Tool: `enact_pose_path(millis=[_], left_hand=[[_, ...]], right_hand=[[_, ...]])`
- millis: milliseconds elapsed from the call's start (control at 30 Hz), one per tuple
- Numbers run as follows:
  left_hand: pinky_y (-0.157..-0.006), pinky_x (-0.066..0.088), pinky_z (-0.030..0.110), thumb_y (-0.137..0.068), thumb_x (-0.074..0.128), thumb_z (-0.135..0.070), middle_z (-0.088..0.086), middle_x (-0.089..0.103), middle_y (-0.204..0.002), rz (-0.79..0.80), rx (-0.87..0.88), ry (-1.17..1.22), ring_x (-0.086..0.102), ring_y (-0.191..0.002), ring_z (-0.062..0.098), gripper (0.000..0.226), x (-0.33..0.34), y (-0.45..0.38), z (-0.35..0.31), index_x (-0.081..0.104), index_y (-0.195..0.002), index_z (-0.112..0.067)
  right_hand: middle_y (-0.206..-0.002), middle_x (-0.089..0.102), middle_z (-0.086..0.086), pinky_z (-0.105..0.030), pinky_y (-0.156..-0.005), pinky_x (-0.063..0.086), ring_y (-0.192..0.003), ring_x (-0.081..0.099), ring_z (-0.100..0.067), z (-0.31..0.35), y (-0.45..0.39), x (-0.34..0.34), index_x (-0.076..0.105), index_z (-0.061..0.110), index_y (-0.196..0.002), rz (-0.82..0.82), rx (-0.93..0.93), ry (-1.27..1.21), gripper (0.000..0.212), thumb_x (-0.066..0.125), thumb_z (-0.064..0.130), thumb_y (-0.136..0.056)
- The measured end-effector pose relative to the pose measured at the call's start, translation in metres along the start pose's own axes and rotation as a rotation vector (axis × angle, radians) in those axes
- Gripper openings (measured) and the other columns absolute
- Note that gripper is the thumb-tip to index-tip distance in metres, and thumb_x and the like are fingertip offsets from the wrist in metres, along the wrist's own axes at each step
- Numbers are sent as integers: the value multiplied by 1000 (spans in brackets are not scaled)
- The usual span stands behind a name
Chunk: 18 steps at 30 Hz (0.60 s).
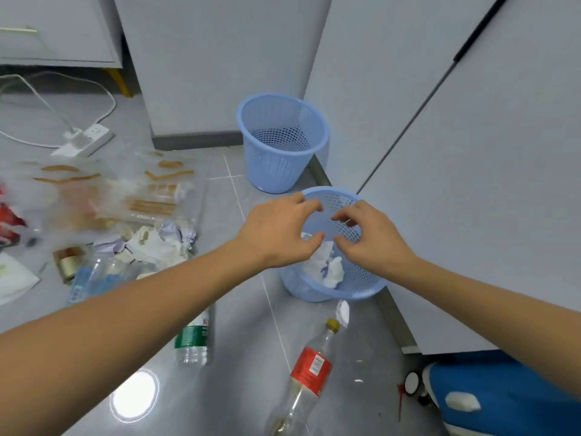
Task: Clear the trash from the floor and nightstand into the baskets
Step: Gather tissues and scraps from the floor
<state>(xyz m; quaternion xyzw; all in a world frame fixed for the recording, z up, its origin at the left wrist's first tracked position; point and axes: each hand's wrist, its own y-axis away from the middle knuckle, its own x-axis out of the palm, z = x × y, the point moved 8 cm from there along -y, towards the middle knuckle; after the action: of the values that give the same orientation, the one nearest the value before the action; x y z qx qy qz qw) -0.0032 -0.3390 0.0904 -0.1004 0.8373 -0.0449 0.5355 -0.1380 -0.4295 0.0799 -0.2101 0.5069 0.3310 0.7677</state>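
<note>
Grey tile floor, bedroom corner: two hands over the lower basket, litter spread at left.

Item: near basket, centre frame against the white cabinet, holds crumpled white tissue; far basket above it looks bare inside. Left hand and right hand hover over the near rim, fingers loosely curled, thumbs apart from fingertips, nothing held that I can see, neither touching the rim. Remaining: paper wads, clear wrappers, green-label bottle lower centre, red-label bottle lying just below the near basket. Risks, as I judge them: a wrist catching the light rim could tip the basket and spill the tissue; a step back could roll on the red-label bottle. Nightstand contents not in view.
</note>
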Motion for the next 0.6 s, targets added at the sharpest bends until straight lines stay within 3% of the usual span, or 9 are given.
enact_pose_path(millis=[167, 433, 600], left_hand=[[-78, 55, 41, -85, 48, -57, -9, 66, -113, -56, -97, -60, 66, -105, 21, 49, -66, 40, 70, 59, -126, -32], [-76, 56, 37, -89, 52, -56, -10, 67, -115, -118, -327, -206, 65, -101, 14, 43, -159, 180, 223, 60, -124, -31], [-75, 56, 42, -83, 49, -55, -14, 59, -95, -155, -576, -197, 64, -90, 20, 26, -173, 307, 306, 54, -102, -38]], right_hand=[[-104, 57, 7, -35, -76, 55, -97, 60, -13, 99, -36, 21, 65, 26, -112, 0, -217, -37, 29, 69, 30, -84], [-107, 61, 5, -35, -74, 55, -96, 61, -14, 272, -74, 118, 65, 26, -110, 71, -459, -107, 27, 71, 30, -84], [-100, 56, 8, -39, -77, 54, -91, 59, -14, 366, -59, 203, 62, 28, -107, 150, -561, -207, 24, 68, 31, -83]])
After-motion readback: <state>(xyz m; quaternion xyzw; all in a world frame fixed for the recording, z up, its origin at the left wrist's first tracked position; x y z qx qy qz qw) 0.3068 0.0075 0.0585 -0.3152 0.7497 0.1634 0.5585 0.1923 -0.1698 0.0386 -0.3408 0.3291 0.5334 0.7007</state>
